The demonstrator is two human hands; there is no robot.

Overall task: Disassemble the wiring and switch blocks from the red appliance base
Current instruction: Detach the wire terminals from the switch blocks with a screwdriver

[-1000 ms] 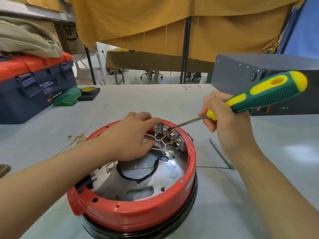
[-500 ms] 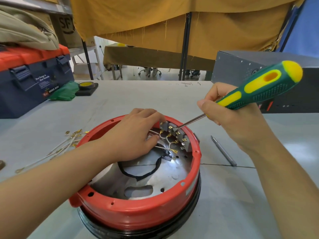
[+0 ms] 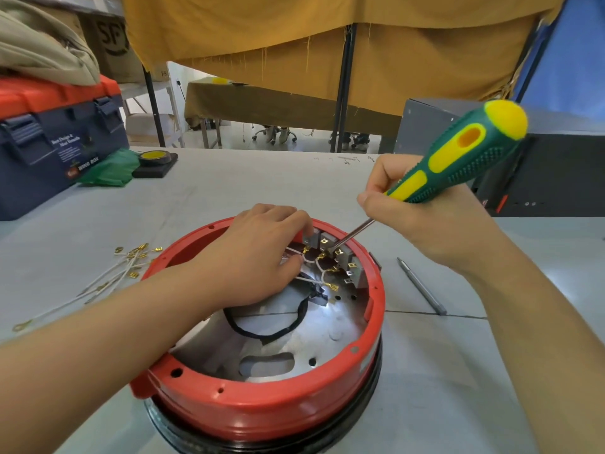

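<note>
The round red appliance base (image 3: 262, 411) lies open side up on the grey table. Along its far inner wall sits a row of grey switch blocks (image 3: 347, 263) with brass terminals and white wires (image 3: 311, 281). My left hand (image 3: 258, 257) reaches inside the base, fingers curled on the leftmost block and the wires beside it. My right hand (image 3: 422, 221) grips a green and yellow screwdriver (image 3: 458, 158), its tip set among the blocks. A black cable (image 3: 294, 326) loops over the metal floor.
Several loose white wires with brass lugs (image 3: 108, 276) lie left of the base. A grey pen-like rod (image 3: 422, 286) lies to the right. A blue and red toolbox (image 3: 49, 142), a green cloth (image 3: 108, 172), a tape roll (image 3: 154, 158) and a dark grey box (image 3: 556, 168) stand behind.
The view has dropped and shifted slightly. My right hand tilted the screwdriver handle more upright, tip staying at the blocks. My left hand kept its hold inside the base.
</note>
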